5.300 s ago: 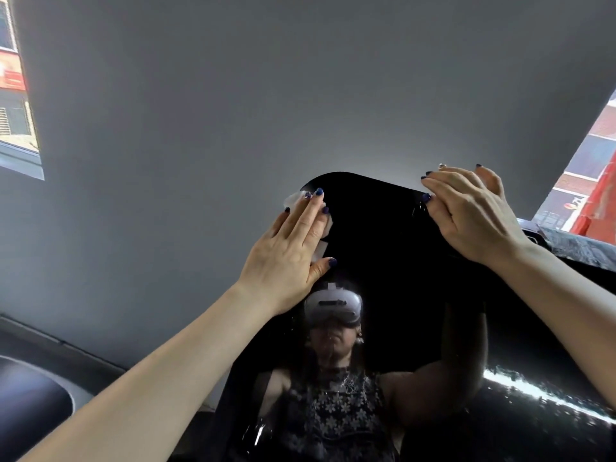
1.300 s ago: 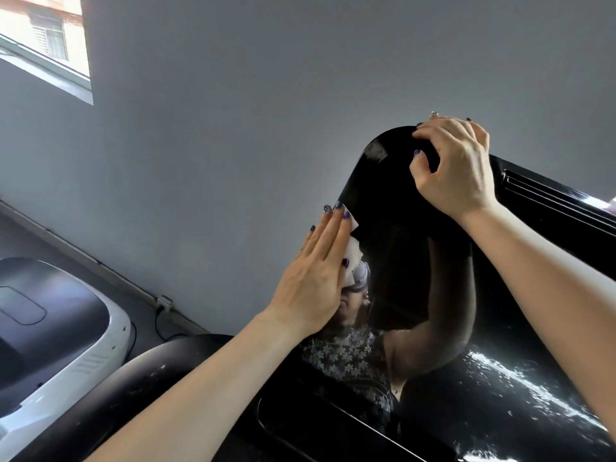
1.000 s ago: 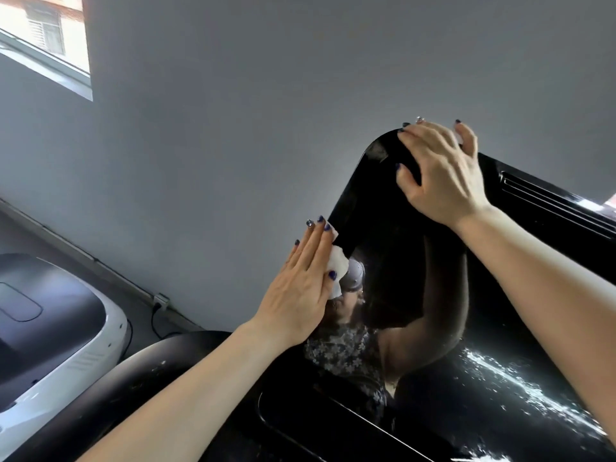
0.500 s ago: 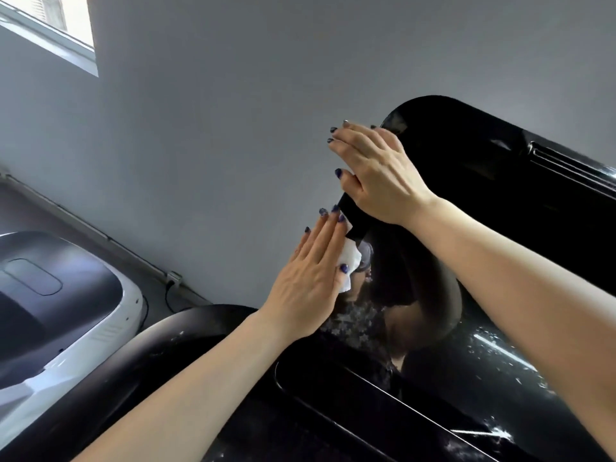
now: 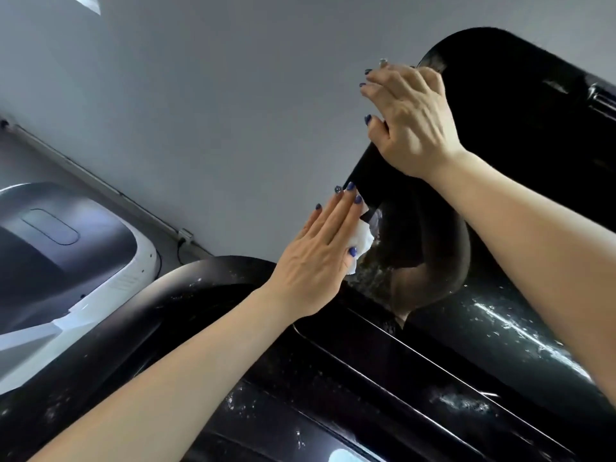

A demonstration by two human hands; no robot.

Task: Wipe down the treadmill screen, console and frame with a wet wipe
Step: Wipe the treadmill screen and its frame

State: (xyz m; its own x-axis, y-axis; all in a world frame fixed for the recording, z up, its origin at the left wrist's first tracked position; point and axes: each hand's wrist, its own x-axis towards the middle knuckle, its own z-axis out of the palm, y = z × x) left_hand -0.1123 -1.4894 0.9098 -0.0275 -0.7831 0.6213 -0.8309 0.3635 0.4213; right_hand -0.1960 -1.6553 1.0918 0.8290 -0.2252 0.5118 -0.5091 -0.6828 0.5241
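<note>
Two hands on screen [image 5: 500, 135] — left hand [image 5: 320, 248] presses wipe [image 5: 361, 243], right hand [image 5: 413, 121] grips edge.

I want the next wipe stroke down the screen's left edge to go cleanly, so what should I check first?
1. Wet wipe under left hand: ok, flat fingers press it.
2. Wipe on the screen edge: ok.
3. Right hand steadying the screen: ok, it grips the edge above.
4. Path below clear: ok.
5. Wipe still damp: cannot tell.
6. Console clean: not ok, white specks show.

Two bare forearms, no sleeves, left grip [image 5: 320, 258] and right grip [image 5: 411, 120] — dark blue polished nails
</note>
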